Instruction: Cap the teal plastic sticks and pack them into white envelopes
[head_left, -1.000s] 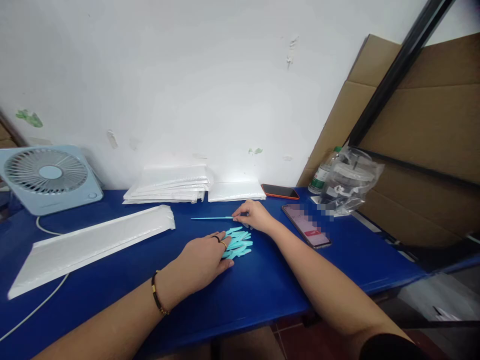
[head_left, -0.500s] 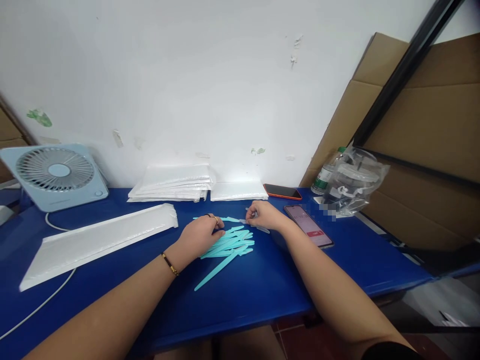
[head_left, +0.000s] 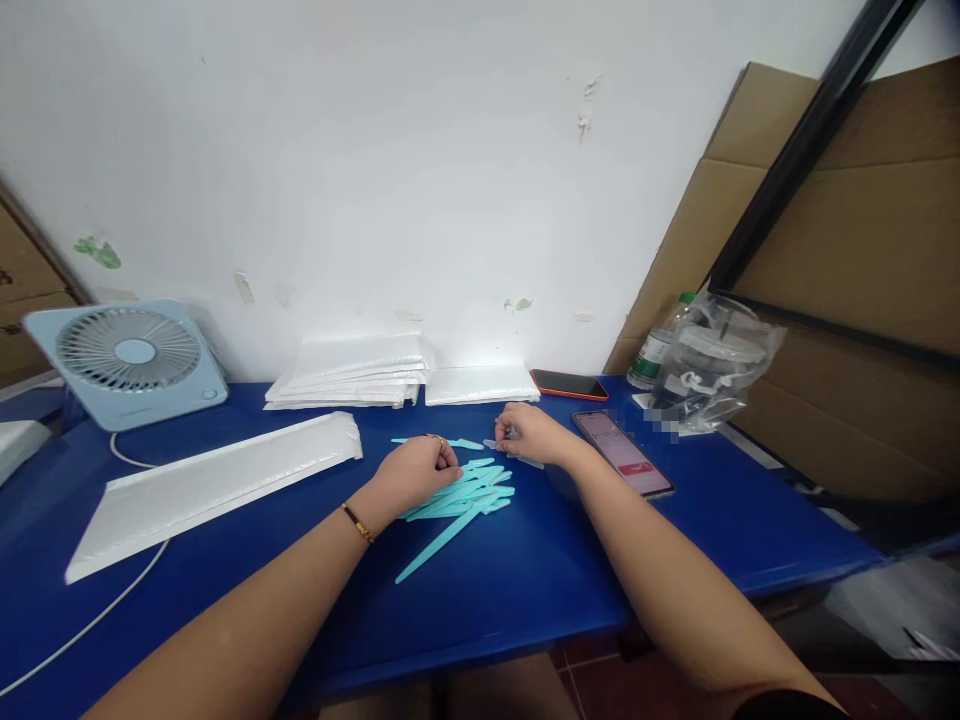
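Note:
Several turquoise plastic sticks [head_left: 450, 528] with notched heads lie in a pile on the blue table. My left hand [head_left: 417, 474] is over the pile's upper left, its thumb and fingers pinched at one of the turquoise sticks. Behind it, a single turquoise stick [head_left: 466, 443] lies apart, pointing right. My right hand [head_left: 529, 436] is closed at the right end of that stick, its fingertips on a small clear plastic piece [head_left: 490, 444]. Another clear piece [head_left: 531, 462] lies just under this hand.
A blue fan [head_left: 135, 350] and a white padded envelope [head_left: 217, 490] are at the left. Stacked envelopes [head_left: 349, 370] stand by the wall. Two phones [head_left: 570, 385] [head_left: 624, 455], a bottle [head_left: 649, 358] and a bagged cup [head_left: 712, 370] are on the right.
My left hand has shifted right over the pile, and its fingers have come together. My right hand stays by the clear pieces. The whole view has moved slightly.

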